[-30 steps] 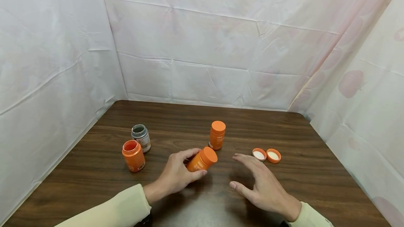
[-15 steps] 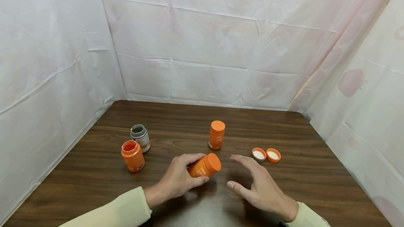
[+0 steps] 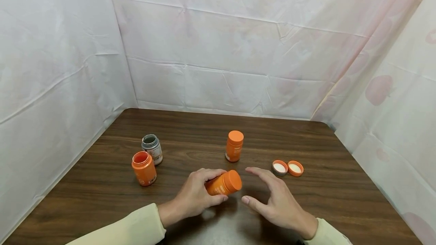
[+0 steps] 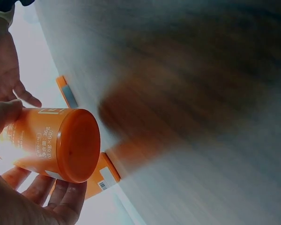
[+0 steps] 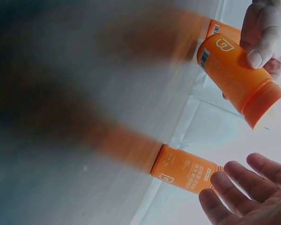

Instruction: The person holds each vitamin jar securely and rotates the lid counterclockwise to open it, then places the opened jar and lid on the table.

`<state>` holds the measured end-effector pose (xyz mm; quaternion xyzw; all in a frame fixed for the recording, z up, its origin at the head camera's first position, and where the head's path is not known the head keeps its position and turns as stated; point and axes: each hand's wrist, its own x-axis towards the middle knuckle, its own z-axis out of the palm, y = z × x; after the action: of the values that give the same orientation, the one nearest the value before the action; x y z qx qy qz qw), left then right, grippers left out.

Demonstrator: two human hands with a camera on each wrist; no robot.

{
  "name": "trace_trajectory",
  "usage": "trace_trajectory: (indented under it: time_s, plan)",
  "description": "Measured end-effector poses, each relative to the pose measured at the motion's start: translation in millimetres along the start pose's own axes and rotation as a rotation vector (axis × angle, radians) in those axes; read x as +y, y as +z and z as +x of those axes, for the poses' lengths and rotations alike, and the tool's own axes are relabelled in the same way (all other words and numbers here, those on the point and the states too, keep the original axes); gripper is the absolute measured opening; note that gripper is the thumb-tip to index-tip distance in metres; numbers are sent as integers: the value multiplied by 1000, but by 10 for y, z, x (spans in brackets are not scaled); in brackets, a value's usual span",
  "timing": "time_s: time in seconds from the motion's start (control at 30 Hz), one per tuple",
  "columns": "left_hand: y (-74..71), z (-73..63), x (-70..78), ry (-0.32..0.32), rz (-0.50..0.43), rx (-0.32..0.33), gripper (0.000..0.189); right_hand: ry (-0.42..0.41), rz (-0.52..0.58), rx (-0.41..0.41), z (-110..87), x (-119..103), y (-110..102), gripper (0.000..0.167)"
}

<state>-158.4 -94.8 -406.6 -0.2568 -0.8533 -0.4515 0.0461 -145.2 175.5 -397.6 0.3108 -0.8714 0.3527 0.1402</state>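
Observation:
My left hand point(image 3: 195, 196) grips an orange capped bottle point(image 3: 219, 184), tilted so that its cap points toward my right hand. In the left wrist view the thumb and fingers wrap the bottle point(image 4: 47, 140) and its round base faces the camera. My right hand point(image 3: 281, 203) is held just right of the cap, fingers spread and relaxed, with nothing in it. The right wrist view shows the held bottle point(image 5: 239, 75) apart from the fingers of the right hand point(image 5: 253, 192). A second orange capped bottle point(image 3: 234, 146) stands upright behind, on the wooden table point(image 3: 190, 131).
At the left stand an uncapped orange bottle point(image 3: 144, 171) and an uncapped grey bottle point(image 3: 154, 152) partly behind it. Two removed caps lie upturned at the right, a grey-sided one point(image 3: 279, 167) and an orange one point(image 3: 295, 168). White sheeting point(image 3: 204, 48) walls the table.
My left hand has brought the bottle slightly right and toward me, tipping it further over. My right hand has shifted a little left, closer to the cap.

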Motion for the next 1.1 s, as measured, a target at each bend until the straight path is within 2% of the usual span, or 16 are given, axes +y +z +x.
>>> trace_trajectory:
  time_s: [0.2, 0.37, 0.73, 1.1]
  plan:
    - [8, -7, 29, -9, 12, 0, 58, -1, 12, -20, 3, -4, 15, 67]
    - [11, -15, 38, -2, 16, -12, 57, -2, 9, -6, 2, -21, 24, 68]
    - [9, -44, 71, 17, 55, -39, 58, -84, 11, 43, 35, -66, 58, 68]
    - [18, -69, 106, 44, 73, -50, 57, -101, 49, 14, 61, -138, 102, 60]
